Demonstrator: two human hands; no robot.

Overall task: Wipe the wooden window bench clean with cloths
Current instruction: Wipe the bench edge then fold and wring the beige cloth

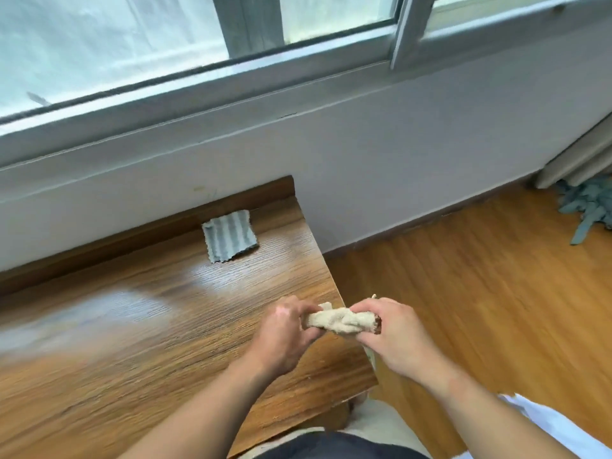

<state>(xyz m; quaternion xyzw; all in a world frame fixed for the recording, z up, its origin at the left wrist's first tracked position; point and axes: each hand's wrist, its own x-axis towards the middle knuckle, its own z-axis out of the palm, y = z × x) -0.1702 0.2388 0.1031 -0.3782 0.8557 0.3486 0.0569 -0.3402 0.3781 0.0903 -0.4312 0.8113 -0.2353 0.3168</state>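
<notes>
The wooden window bench (139, 319) runs from the left to its right end near the middle of the view, under the window. A beige cloth (341, 321) is bunched into a roll above the bench's right edge. My left hand (284, 332) grips its left end and my right hand (394, 332) grips its right end. A grey striped cloth (230, 240) lies flat on the bench at the back, against the wooden back strip, apart from both hands.
A white wall and window frame (298, 81) rise behind the bench. Wood floor (480, 293) lies to the right. A blue-grey mop head (586, 207) and a curtain hem (576, 160) sit at the far right.
</notes>
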